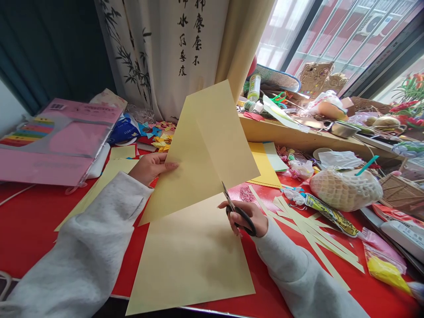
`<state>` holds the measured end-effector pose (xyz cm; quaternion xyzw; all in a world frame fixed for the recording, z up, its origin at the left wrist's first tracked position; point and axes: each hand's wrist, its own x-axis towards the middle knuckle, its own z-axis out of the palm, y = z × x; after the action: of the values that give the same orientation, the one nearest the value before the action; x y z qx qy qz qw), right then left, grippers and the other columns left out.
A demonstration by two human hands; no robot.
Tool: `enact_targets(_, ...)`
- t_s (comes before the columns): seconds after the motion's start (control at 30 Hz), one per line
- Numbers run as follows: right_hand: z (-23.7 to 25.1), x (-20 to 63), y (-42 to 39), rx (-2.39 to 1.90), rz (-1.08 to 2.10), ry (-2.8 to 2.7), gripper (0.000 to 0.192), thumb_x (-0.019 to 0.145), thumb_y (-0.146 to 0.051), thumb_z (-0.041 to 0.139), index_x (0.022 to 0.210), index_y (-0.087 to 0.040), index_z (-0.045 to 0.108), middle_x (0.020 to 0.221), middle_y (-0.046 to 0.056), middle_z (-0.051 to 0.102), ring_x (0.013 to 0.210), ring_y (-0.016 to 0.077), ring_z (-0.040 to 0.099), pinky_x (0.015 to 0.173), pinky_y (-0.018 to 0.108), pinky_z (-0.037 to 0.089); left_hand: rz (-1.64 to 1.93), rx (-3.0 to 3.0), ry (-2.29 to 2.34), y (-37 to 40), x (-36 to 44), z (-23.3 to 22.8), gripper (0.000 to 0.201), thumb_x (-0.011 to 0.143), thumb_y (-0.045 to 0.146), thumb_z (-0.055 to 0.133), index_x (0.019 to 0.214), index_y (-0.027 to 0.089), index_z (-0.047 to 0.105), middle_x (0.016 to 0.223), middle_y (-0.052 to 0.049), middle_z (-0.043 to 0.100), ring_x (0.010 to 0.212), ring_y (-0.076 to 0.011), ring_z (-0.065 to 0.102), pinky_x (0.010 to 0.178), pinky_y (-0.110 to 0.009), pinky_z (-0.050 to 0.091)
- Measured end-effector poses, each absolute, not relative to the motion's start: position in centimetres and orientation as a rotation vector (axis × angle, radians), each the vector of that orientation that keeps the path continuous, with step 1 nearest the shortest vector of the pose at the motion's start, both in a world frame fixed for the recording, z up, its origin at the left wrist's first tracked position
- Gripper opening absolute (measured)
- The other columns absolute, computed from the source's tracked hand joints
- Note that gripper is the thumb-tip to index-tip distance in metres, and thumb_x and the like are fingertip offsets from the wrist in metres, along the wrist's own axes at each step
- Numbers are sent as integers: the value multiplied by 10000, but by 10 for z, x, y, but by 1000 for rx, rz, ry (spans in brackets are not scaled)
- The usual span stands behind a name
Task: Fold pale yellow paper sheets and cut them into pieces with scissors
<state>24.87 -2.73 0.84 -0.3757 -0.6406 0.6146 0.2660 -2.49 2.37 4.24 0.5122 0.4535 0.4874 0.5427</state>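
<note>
My left hand [150, 168] pinches the left edge of a pale yellow sheet of paper [192, 159], thumb on the front face, and holds it tilted above the table. A crease or fold line runs down the raised sheet. In my right hand [250, 216] is a pair of scissors [243, 218] with black handles. The blades point up and touch or nearly touch the lower edge of the raised sheet; whether they are cutting into it I cannot tell. Beneath lies a second pale yellow sheet [192, 260], flat at the table's front edge.
Several cut paper strips [311, 234] lie right of my right hand on the red table [26, 229]. A pink paper pack [56, 141] stands at the left. Toward the right are a net-wrapped round item [346, 187] and a yellow tube [331, 214]. Clutter covers the windowsill [298, 137].
</note>
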Motion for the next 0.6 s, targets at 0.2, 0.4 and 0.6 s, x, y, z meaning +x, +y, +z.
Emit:
enact_targets(0.2,9,249,-28,-1018,1648,-1728,495,674,-500,560,950,-94,506,454,-56,423,351,77,449,384,217,316,1172,1215,1117,23,-24,44,407,534,319,718,909,180,644,878,-68,665,815,-272,609,742,-399,493)
enact_targets(0.4,10,247,-29,-1042,1652,-1722,489,661,-506,567,924,-98,509,433,-56,428,352,83,454,385,214,317,1150,1214,1125,21,-23,48,400,533,328,714,901,185,647,867,-61,668,803,-269,614,730,-388,500)
enact_targets(0.6,10,245,-30,-1072,1657,-1675,459,649,-491,579,890,-105,513,440,-57,437,337,87,459,371,216,320,1167,1202,1156,19,-21,50,409,510,344,720,880,182,651,854,-55,672,804,-275,612,723,-388,504)
